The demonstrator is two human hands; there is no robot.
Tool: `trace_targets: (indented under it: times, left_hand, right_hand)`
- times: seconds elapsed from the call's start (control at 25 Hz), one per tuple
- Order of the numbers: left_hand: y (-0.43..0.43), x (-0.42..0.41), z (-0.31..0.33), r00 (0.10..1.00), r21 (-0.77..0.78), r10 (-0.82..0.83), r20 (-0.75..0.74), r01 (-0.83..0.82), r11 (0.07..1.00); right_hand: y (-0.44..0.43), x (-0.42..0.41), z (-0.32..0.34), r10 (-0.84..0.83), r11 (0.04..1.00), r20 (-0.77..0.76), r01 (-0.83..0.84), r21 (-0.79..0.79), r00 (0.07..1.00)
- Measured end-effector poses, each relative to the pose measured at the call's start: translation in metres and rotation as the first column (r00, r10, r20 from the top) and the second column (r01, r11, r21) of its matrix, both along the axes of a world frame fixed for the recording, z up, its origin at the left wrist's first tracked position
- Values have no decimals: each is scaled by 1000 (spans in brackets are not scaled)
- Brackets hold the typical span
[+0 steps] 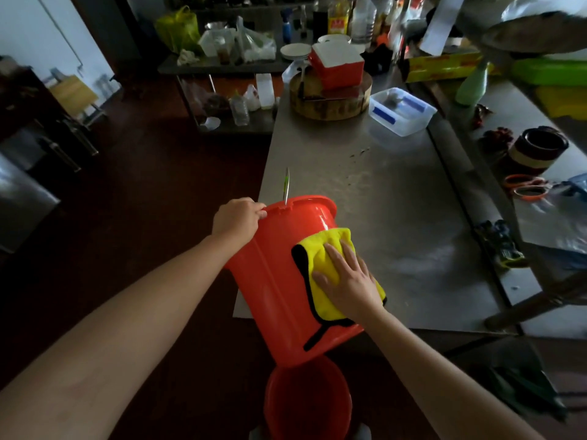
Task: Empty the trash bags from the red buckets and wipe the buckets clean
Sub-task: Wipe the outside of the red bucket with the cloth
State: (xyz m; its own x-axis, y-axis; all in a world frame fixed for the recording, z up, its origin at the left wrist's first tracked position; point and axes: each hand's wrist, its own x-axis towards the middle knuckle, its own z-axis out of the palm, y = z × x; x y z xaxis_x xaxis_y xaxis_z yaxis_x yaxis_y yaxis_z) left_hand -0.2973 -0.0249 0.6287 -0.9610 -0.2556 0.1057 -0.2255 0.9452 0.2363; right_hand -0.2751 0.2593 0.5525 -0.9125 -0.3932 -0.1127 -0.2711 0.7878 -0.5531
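My left arm reaches out straight from the near left, and my left hand [236, 219] grips the rim of the bucket [270, 281], fingers curled over the edge with the knuckles up. The bucket is red and tipped over, its mouth turned to the far side and its base toward me. It hangs at the near left corner of the worktop [397, 217]; I cannot tell whether it leans on that edge. Its wire handle [286, 185] sticks up just beyond my left hand.

My right arm comes in from the near right, the wrist bent a little inward. My right hand [347, 281] lies flat, fingers straight and slightly spread, pointing far and left, and the palm presses the cloth [330, 246] against the bucket's right side. The cloth is yellow with a black edge; a black strip of it trails down toward the base.

Under the tipped base, nearest to me, stands a second bucket [305, 401], also red, its mouth up.

At the far end of the worktop sit a round block [330, 103] with a red box [338, 63] on it and, just right of them, a clear tub [401, 111]. Orange scissors [525, 185] lie on the surface at the right.
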Motion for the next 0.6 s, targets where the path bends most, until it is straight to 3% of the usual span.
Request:
trace_targets:
  times: [0.16,0.28,0.44,0.6]
  left_hand:
    - [4,6,1,999,-27,-27,-27,27,999]
    - [7,9,3,996,-57,-70,-62,67,996]
    - [1,14,0,997,-14,-50,-66,49,999]
    - [-7,23,-5,997,39,-19,-73,22,999]
  right_hand:
    - [38,49,-26,-38,993,-1,38,-116,999]
    - [36,59,-30,-81,991,-15,79,-105,997]
    - [7,34,-12,-12,1000,-1,12,-2,1000]
    - [-44,-23,13,63,998,6,-63,-3,998]
